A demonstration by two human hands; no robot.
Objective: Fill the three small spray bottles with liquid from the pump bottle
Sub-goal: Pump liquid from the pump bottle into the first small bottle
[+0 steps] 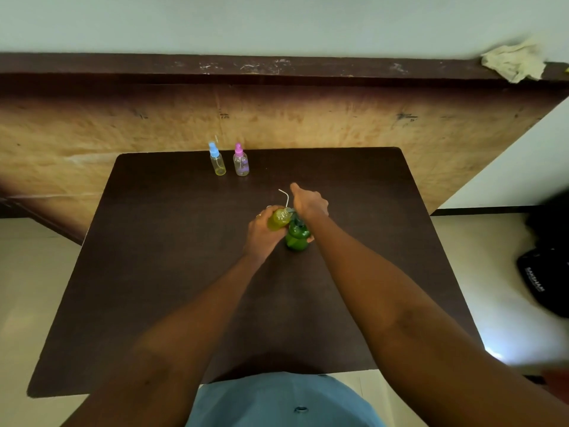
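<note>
On the dark table (184, 272) stands the green pump bottle (297, 237). My right hand (309, 204) lies curled over its pump head, one finger pointing forward and the thumb against the bottle's right side. My left hand (261, 232) grips a small uncapped spray bottle (278, 220) with yellow-green liquid, tilted with its mouth at the pump's nozzle. A thin white bent tube (285, 197) sticks up beside my right hand; what it is attached to is hidden. Two more small spray bottles stand capped at the far edge: a blue-capped one (218, 163) and a pink-capped one (241, 164).
A wooden panel (277, 118) rises behind the table's far edge, topped by a dark ledge with a crumpled cloth (514, 63) at its right end. A black bag (542, 272) lies on the floor to the right.
</note>
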